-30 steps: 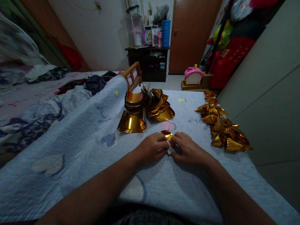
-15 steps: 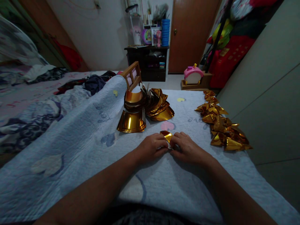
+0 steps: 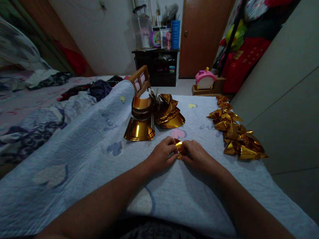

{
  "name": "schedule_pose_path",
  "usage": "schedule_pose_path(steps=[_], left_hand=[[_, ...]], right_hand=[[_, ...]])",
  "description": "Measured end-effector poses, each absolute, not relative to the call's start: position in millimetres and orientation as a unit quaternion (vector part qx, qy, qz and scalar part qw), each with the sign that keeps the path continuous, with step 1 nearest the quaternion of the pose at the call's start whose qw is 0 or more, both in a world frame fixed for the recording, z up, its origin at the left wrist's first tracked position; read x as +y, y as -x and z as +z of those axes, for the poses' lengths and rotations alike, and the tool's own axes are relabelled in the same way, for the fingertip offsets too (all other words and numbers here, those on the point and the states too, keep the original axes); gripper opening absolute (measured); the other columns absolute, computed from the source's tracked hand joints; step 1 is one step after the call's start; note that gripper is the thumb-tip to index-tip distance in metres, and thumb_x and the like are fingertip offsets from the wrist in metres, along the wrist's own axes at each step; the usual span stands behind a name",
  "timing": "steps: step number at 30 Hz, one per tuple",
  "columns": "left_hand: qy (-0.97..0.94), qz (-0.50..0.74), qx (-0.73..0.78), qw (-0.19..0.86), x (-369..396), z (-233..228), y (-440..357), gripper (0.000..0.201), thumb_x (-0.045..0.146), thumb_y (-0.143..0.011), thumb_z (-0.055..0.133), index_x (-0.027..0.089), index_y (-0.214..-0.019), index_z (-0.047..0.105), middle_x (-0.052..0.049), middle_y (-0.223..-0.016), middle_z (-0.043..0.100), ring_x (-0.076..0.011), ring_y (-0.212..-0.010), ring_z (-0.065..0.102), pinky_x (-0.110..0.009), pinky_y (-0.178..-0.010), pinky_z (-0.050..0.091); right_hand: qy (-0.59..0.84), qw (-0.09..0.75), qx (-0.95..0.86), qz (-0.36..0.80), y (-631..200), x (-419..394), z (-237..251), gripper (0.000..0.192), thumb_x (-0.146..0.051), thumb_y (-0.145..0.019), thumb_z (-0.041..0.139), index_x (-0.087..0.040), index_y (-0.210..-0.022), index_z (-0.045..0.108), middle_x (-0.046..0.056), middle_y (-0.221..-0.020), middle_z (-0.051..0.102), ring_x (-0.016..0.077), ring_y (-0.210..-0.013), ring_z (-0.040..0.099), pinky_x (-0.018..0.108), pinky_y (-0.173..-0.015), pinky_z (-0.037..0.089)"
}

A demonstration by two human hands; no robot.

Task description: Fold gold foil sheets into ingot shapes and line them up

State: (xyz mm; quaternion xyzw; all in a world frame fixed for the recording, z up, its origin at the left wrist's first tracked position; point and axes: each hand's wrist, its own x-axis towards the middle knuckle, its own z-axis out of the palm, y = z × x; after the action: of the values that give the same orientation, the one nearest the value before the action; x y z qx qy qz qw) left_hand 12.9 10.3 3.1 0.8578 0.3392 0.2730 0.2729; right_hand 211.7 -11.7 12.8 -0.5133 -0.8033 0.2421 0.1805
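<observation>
My left hand [image 3: 163, 153] and my right hand [image 3: 197, 154] meet over the light blue quilt [image 3: 94, 146], both pinching one small piece of gold foil paper [image 3: 178, 146]. Only a sliver of the paper shows between the fingertips. Just beyond my hands stands a curled stack of gold foil sheets [image 3: 141, 127], with more fanned sheets [image 3: 169, 114] behind it. A row of folded gold foil pieces [image 3: 236, 136] runs along the quilt's right side.
A wooden frame [image 3: 141, 79] sticks up behind the stacks. Rumpled bedding and clothes [image 3: 50, 96] lie to the left. A grey cabinet face [image 3: 286, 99] borders the right. Farther off are a dark shelf unit [image 3: 159, 64], a door [image 3: 203, 36] and a pink toy [image 3: 204, 79].
My fingers have closed tighter over the gold paper, and its white underside no longer shows. The hands stayed in the same place.
</observation>
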Motion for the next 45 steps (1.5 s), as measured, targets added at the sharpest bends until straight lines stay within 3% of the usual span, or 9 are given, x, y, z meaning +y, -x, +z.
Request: schedule_pose_path(steps=[21,29,45], left_hand=[[-0.854,0.256,0.359,0.277,11.2,1.8,-14.2,0.008,0.014,-0.087,0.062,0.017,-0.08,0.064,-0.008,-0.104,0.058,-0.0232,-0.105,0.058,-0.04,-0.094,0.051],[-0.85,0.26,0.338,0.311,11.5,3.6,-10.0,0.009,0.016,-0.081,0.071,0.018,-0.078,0.063,-0.007,-0.109,0.057,-0.0239,-0.113,0.057,-0.041,-0.101,0.049],[-0.865,0.229,0.356,0.269,8.7,6.0,-13.7,0.008,0.013,-0.085,0.062,0.019,-0.08,0.06,-0.007,-0.106,0.058,-0.0242,-0.109,0.055,-0.042,-0.098,0.048]], right_hand=[[0.511,0.187,-0.809,0.222,-210.8,-11.9,8.2,0.012,-0.015,-0.084,0.064,-0.021,-0.085,0.053,0.004,-0.085,0.062,0.0196,-0.08,0.049,0.032,-0.071,0.03],[0.517,0.175,-0.807,0.223,-210.0,-12.2,10.5,0.014,-0.01,-0.08,0.06,-0.02,-0.085,0.053,0.004,-0.085,0.061,0.0204,-0.08,0.049,0.032,-0.071,0.03],[0.505,0.183,-0.818,0.207,-209.9,-15.0,12.4,0.01,-0.014,-0.083,0.061,-0.021,-0.087,0.053,0.004,-0.087,0.063,0.0203,-0.08,0.049,0.033,-0.073,0.032]])
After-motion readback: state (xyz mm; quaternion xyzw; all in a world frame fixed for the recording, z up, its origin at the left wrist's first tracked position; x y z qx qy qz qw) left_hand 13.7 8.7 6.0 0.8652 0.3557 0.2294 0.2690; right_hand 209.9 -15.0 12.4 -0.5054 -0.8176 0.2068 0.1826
